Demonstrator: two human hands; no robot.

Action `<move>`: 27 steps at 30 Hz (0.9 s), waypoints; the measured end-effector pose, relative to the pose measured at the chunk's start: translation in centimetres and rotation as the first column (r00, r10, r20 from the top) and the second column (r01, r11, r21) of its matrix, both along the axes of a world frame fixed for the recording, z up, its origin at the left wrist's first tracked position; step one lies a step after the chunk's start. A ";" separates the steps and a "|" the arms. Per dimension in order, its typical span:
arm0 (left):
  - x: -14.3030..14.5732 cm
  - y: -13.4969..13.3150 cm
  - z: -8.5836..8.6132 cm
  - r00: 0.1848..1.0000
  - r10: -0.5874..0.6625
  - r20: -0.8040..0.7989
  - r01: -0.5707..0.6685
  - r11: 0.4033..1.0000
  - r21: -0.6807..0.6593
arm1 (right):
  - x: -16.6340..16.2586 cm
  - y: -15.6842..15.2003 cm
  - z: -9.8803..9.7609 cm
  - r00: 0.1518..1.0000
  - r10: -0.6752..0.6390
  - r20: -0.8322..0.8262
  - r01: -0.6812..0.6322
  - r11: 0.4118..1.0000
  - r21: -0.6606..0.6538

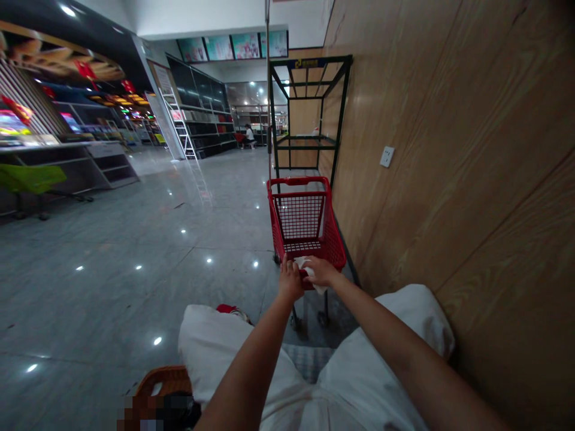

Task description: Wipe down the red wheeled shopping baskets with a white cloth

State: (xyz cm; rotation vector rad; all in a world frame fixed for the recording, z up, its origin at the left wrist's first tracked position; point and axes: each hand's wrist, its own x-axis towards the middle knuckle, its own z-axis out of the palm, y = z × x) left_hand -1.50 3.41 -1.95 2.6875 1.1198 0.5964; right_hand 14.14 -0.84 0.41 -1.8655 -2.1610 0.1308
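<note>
A small red shopping cart (pixel 333 230) with a grid basket stands right in front of me, between my knees and the metal rack. My left hand (pixel 291 279) grips the near rim of its basket, fingers curled over the edge. Beside it, my right hand (pixel 320 271) is closed on a thin white cloth (pixel 320 290), pressed against the same rim. Part of the cloth lies under the fingers, and some hangs below the hand. Whether it is fabric or paper, I cannot make out.
A wooden wall (pixel 431 155) with a socket (pixel 387 157) runs along my right. Behind the cart stands a dark metal rack (pixel 305 142). A wicker basket (pixel 168 377) sits on the floor at lower left. Farther off are a green cart (pixel 33 178), a ladder (pixel 179 123) and a crouching person (pixel 249 136).
</note>
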 end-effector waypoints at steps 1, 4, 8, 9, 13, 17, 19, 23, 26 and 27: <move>-0.1 0.0 0.0 1.000 -0.003 0.003 0.003 1.000 -0.003 | -0.7 0.1 0.1 0.999 -0.012 0.030 0.013 1.000 -0.020; -0.8 0.5 0.2 0.999 -0.030 -0.026 0.030 1.000 0.006 | -0.8 -0.1 0.4 0.991 -0.060 0.123 0.066 0.997 -0.045; -1.5 1.3 0.4 0.994 -0.047 -0.094 0.050 0.998 0.028 | 2.8 -1.9 0.9 0.963 -0.118 0.244 0.142 0.987 -0.080; -1.5 1.3 0.5 0.994 -0.043 -0.097 0.046 0.999 0.024 | 3.8 -2.4 1.0 0.956 -0.123 0.267 0.152 0.984 -0.091; -0.6 0.8 0.8 0.996 -0.039 -0.081 0.038 0.999 -0.019 | 4.2 -2.8 0.8 0.957 -0.154 0.246 0.182 0.979 -0.094; -0.1 0.6 1.0 0.994 -0.040 -0.104 0.036 0.999 -0.039 | -0.7 -0.8 0.3 0.971 -0.128 0.200 0.135 0.991 -0.019; -0.5 1.1 1.1 0.991 -0.044 -0.127 0.041 0.999 -0.027 | -2.8 0.1 0.2 0.966 -0.129 0.225 0.130 0.992 0.011; -1.7 2.3 1.3 0.980 -0.085 -0.179 0.085 0.996 -0.011 | -1.5 -0.5 0.0 0.941 -0.148 0.303 0.147 0.989 0.027; -1.9 2.4 1.3 0.979 -0.088 -0.186 0.088 0.996 -0.009 | 2.6 -2.1 -0.6 0.923 -0.155 0.351 0.147 0.988 0.049; -1.7 2.2 1.3 0.981 -0.085 -0.177 0.085 0.996 -0.007 | 3.7 -2.6 -0.8 0.919 -0.169 0.356 0.156 0.986 0.067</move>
